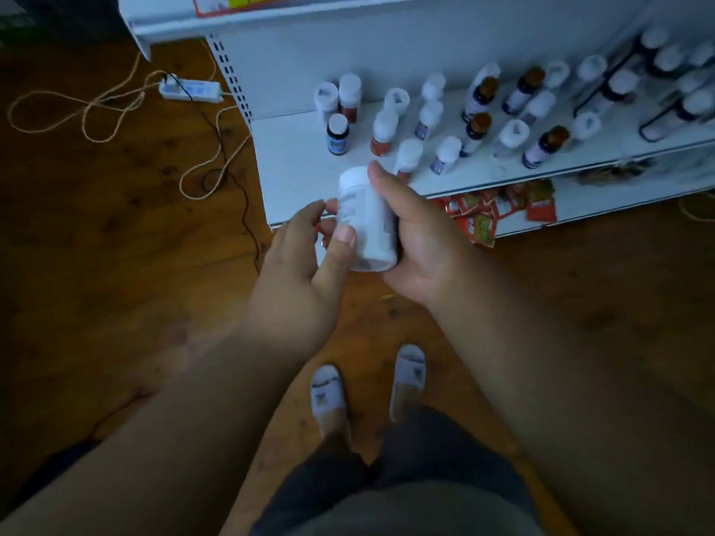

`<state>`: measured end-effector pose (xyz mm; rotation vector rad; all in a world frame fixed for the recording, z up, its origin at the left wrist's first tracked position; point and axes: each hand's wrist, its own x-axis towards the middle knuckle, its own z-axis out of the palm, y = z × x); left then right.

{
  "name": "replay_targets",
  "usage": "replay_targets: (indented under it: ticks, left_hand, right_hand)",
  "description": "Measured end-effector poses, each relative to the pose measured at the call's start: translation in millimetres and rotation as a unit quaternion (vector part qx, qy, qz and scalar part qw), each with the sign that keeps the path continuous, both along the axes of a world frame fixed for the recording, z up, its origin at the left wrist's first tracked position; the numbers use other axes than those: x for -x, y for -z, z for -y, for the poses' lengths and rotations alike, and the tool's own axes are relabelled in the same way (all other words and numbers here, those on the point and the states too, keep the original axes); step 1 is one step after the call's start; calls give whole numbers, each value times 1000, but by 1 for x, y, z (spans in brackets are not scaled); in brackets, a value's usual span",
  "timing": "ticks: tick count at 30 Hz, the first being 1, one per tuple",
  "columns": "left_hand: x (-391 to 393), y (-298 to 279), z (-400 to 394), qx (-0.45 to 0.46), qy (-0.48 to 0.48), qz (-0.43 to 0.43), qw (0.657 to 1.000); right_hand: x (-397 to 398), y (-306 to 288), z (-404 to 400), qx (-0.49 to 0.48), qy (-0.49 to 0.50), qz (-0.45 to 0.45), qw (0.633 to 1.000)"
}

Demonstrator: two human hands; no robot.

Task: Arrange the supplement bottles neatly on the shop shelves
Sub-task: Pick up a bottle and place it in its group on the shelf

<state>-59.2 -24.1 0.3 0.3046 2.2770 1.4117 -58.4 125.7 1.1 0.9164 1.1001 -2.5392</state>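
Held out in front of the lower shelf [294, 164], over its front edge: one white supplement bottle [367, 222], tilted, cap end toward the shelf, base toward the camera. Gripped by the right hand [418, 241], thumb laid along the upper side up to the cap, fingers wrapped behind and out of sight. Pinched on the other side by the left hand [305, 265], thumb pressed on the label, fingertips curled round the far side and mostly hidden. Label print blurred, not readable.

Standing on the shelf beyond, in loose rows: white-capped bottles [387, 129] with red, purple or pale labels, and dark bottles with brown caps [478, 129] further right. Labels too soft to read. At the far right, more white-capped bottles behind black wire dividers [611, 85], cut off by the frame edge.

Below, on the bottom shelf: red sachets [503, 210], partly covered by the shelf above. At the top, only the underside of an upper shelf [174, 21], with a price strip cropped.

On the wooden floor [116, 226] to the left: a white power strip [191, 89] with a dark cable and looping pale cord [77, 110]. Down the middle: white slippers [329, 396], dark shorts, forearms blurred at the edges.
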Motion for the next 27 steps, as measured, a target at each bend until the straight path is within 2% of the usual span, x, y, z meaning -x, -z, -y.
replay_targets:
  ticks: [4,9,14,21,24,27]
  left_hand:
    - [-50,-57,12,59,103,-9,993]
    - [-79,-107,-30,71,189,-68,977]
    - [-129,-146,-122,37,277,-134,951]
    - [-229,-198,-272,-55,369,-157,915]
    - [-256,-215,-328,-80,398,-169,898]
    - [-264,-223,-376,-86,406,-180,892]
  right_hand:
    - [-87,-59,-8,60,83,-10,995]
    - [-151,-118,-57,14,126,-78,989]
    - [-232,-162,-142,-22,192,-147,970]
    - [-345,-231,-256,-68,298,-85,948]
    - [-376,-246,-301,-106,312,-87,940]
    - [-388,-250,-344,-157,276,-111,942]
